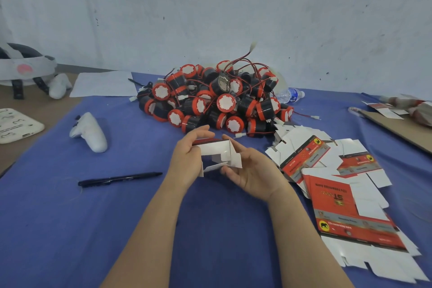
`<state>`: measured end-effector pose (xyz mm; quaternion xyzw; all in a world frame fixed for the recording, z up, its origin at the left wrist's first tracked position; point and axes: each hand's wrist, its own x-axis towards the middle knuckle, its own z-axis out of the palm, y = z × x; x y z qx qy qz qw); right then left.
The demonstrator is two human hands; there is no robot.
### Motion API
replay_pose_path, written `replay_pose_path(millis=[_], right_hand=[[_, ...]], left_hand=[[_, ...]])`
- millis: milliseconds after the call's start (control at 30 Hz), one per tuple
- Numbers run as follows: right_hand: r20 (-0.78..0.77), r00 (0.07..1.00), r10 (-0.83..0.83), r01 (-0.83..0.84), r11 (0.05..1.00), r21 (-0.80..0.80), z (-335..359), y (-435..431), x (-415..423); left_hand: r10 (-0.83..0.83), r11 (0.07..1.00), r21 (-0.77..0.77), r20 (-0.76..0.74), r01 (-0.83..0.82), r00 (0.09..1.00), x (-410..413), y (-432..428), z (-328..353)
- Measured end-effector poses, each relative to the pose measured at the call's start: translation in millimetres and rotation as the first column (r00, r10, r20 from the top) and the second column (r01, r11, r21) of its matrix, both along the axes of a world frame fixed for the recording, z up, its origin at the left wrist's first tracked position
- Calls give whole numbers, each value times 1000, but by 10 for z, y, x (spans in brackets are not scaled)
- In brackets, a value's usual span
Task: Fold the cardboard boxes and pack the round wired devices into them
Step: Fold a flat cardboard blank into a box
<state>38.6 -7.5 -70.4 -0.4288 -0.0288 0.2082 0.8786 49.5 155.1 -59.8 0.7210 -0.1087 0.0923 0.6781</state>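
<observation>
Both hands are up off the blue cloth [70, 217], working one half-folded box [219, 152] between them, white inside facing the camera, a sliver of red print along its top edge. The left hand [187, 154] grips the box's left side, fingers curled over the top. The right hand [252, 173] holds the right side, thumb at the upper edge, fingertips curled in under the lower flap, which juts out loose. Just beyond the hands sits the pile of round wired devices [215, 98], red-and-black, wires trailing out past its right edge. Flat box blanks [339, 182] crowd the right, overlapping, fanned down to the cloth's near right corner. On the left a black pen [119, 179] lies near the left forearm, a white controller [90, 132] further out. Open cloth spreads below the pen and between the arms. The cloth's left edge runs diagonally, brown tabletop beyond it. A water bottle [289, 94] lies behind the pile, by the wall
</observation>
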Motion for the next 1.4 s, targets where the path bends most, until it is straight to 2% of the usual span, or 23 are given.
replay_pose_path(millis=[200, 333, 400, 500, 600, 700, 800, 933, 1000, 1100, 1167, 1200, 1267, 1333, 1400], right_hand=[[91, 995, -48, 57, 994, -98, -16, 39, 3], [142, 988, -68, 112, 938, -329, -35, 84, 14], [167, 982, -88, 147, 912, -383, -30, 90, 23], [184, 979, -91, 157, 907, -391, -40, 92, 30], [183, 977, -106, 163, 929, -333, -50, 99, 51], [178, 982, -66, 117, 948, -294, -33, 112, 65], [253, 967, 6, 94, 921, -379, -62, 127, 85], [359, 929, 90, 82, 896, -437, -58, 151, 58], [415, 902, 124, 121, 848, -516, -27, 194, 29], [511, 840, 183, 254, 699, -669, -4, 323, 14], [539, 817, 207, 331, 597, -731, -19, 429, 12], [551, 809, 206, 352, 581, -734, -32, 474, 10], [561, 815, 145, 344, 659, -669, -39, 519, 4], [505, 862, 46, 274, 795, -541, 0, 494, -5], [419, 908, -9, 203, 884, -420, 36, 427, -6]], left_hand=[[15, 998, -65, -15, -16, 1000, -4, 11, 31], [12, 1000, -21, 8, -12, 1000, -14, 8, 30], [19, 999, -33, 6, -18, 1000, -11, 12, 28], [17, 999, -34, 8, -17, 1000, 0, 7, 24], [11, 999, -47, -8, -11, 1000, 16, -2, 11], [14, 1000, 2, -3, -14, 1000, 27, -38, -28], [55, 998, 12, 16, -55, 998, 36, -69, -71], [116, 988, -97, -8, -116, 993, 62, -51, -85], [174, 978, -117, -17, -175, 985, 76, -30, -87], [316, 938, -142, -16, -315, 948, 93, -7, -112], [447, 880, -174, -8, -442, 894, 91, 8, -131], [515, 844, -177, 2, -507, 857, 86, 22, -134], [596, 796, -162, 39, -584, 802, 86, 46, -140], [602, 796, -135, 73, -590, 795, 94, 52, -147], [585, 810, -100, 85, -577, 806, 92, 42, -148]])
